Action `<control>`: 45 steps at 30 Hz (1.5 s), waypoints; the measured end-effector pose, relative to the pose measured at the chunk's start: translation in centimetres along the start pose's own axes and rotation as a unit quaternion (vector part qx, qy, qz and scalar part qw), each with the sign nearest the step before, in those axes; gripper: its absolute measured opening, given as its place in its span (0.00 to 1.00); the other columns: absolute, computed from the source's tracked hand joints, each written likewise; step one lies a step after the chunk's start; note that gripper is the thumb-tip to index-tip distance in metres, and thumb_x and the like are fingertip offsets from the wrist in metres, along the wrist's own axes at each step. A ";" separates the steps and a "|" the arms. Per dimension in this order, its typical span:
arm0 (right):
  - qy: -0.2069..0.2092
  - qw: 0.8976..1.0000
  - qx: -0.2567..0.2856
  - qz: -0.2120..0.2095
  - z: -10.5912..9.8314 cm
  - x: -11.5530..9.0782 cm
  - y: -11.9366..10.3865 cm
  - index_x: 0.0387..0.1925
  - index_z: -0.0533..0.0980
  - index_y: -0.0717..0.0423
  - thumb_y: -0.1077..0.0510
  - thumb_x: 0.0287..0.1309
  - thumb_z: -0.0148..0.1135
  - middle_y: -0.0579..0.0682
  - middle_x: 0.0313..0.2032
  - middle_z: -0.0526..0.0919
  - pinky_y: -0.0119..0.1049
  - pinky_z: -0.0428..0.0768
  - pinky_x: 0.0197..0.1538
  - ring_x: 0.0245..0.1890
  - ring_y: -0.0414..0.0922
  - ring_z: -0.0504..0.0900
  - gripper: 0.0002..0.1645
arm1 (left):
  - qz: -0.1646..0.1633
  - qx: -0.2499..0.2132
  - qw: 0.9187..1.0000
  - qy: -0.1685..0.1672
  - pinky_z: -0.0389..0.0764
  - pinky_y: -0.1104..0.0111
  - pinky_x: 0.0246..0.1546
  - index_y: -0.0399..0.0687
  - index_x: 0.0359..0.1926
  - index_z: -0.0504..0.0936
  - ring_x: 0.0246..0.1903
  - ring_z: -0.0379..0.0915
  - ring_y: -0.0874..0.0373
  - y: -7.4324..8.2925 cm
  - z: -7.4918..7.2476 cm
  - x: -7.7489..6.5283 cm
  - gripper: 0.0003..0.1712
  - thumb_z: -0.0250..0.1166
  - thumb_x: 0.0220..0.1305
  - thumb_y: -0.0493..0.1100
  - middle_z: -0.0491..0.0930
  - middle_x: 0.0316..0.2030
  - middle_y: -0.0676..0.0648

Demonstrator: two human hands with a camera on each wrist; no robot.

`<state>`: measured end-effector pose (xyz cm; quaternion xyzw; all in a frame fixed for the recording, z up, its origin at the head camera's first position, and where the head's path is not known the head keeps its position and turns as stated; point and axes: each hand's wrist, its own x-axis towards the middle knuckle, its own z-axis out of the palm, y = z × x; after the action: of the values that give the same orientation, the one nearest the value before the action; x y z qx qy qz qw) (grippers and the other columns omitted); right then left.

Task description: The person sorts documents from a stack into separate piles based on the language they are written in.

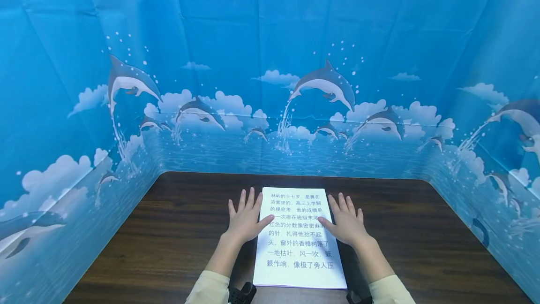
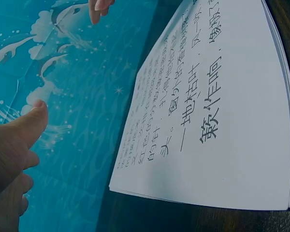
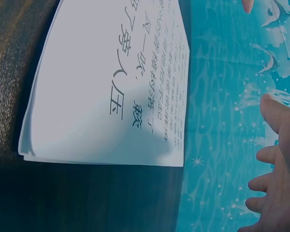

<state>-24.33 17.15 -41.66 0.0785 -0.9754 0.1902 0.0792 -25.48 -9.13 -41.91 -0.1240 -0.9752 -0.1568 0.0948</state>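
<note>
A stack of white paper [image 1: 300, 273] printed with large Chinese text lies on the dark table, its long sides running away from me. At its left edge my left hand [image 1: 244, 219] is spread, palm down, the thumb reaching over the top sheet. My right hand [image 1: 347, 222] mirrors it at the right edge, fingers straight and thumb over the text. Neither hand grips anything. In the left wrist view the layered page edges of the stack [image 2: 232, 179] show. The right wrist view has the right hand [image 3: 280, 179] beside the stack [image 3: 87, 130], fingers apart.
The dark wood-grain table [image 1: 168, 229] extends to both sides of the paper. A blue backdrop [image 1: 236, 36] with dolphins and clouds rises behind the table and along its sides. Black wrist straps [image 1: 242, 293] sit at the cuffs of light sleeves [image 1: 209, 288].
</note>
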 end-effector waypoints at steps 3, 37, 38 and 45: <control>0.003 1.000 -0.001 0.003 0.2 0.1 0.2 0.62 0.52 0.60 0.38 0.50 0.52 0.65 0.61 0.47 0.64 0.41 0.52 0.60 0.62 0.40 0.46 | -0.004 -0.019 1.000 0.002 0.31 0.43 0.53 0.44 0.64 0.53 0.62 0.28 0.45 0.0 0.1 0.1 0.43 0.51 0.53 0.63 0.43 0.64 0.40; -0.014 0.931 0.322 0.172 10.0 3.7 7.8 0.55 0.60 0.67 0.31 0.46 0.49 0.66 0.52 0.64 0.52 0.73 0.38 0.49 0.62 0.66 0.48 | -0.208 -0.359 0.910 -0.022 0.67 0.49 0.43 0.28 0.53 0.63 0.48 0.62 0.37 -4.0 8.7 3.2 0.44 0.50 0.53 0.65 0.66 0.49 0.31; -0.014 0.930 0.322 0.173 9.9 3.6 7.7 0.55 0.60 0.67 0.31 0.46 0.49 0.66 0.52 0.64 0.52 0.73 0.38 0.49 0.62 0.66 0.49 | -0.203 -0.366 0.908 -0.021 0.67 0.49 0.43 0.28 0.53 0.63 0.48 0.63 0.37 -4.1 9.0 3.3 0.43 0.49 0.54 0.64 0.66 0.49 0.31; -0.015 0.922 0.338 0.188 9.9 3.8 7.9 0.55 0.60 0.65 0.30 0.45 0.48 0.64 0.52 0.65 0.53 0.72 0.41 0.49 0.60 0.67 0.49 | -0.231 -0.402 0.886 -0.017 0.71 0.52 0.37 0.33 0.51 0.67 0.44 0.68 0.43 -4.9 10.3 4.1 0.43 0.52 0.50 0.67 0.71 0.45 0.38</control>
<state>-30.69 20.08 -52.83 -0.0818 -0.8511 0.5186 -0.0035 -32.22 -9.39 -51.99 0.0745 -0.8314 -0.5503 -0.0184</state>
